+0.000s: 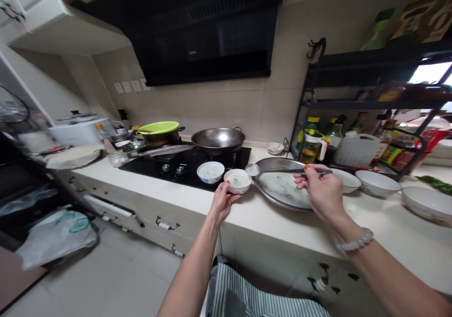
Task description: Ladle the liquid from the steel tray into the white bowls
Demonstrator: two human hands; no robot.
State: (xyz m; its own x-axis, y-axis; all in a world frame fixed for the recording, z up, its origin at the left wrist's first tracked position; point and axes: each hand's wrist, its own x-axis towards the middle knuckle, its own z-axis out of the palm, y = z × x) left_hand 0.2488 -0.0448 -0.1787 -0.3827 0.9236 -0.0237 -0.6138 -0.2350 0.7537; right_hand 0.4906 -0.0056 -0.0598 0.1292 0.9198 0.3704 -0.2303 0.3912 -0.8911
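My left hand [223, 201] is closed on the rim and side of a small bowl [238, 189] holding white soup with green bits. In my right hand [319, 185] is the dark handle of a ladle [253, 169], whose round end is beside that bowl, over the near-left rim of a wide steel basin [270, 199]. More of the pale soup [282, 185] with greens lies in the basin. Just left of the held bowl, a second filled bowl [211, 179] stands at the front edge of the stove. What the ladle's end contains is hard to make out.
On the black stove [176, 164] stand a wok [218, 140] and a pot topped with a green basin [160, 127]. Several bowls [377, 182] line the counter at right, before a black rack [307, 105] with bottles. A range hood [212, 34] hangs above.
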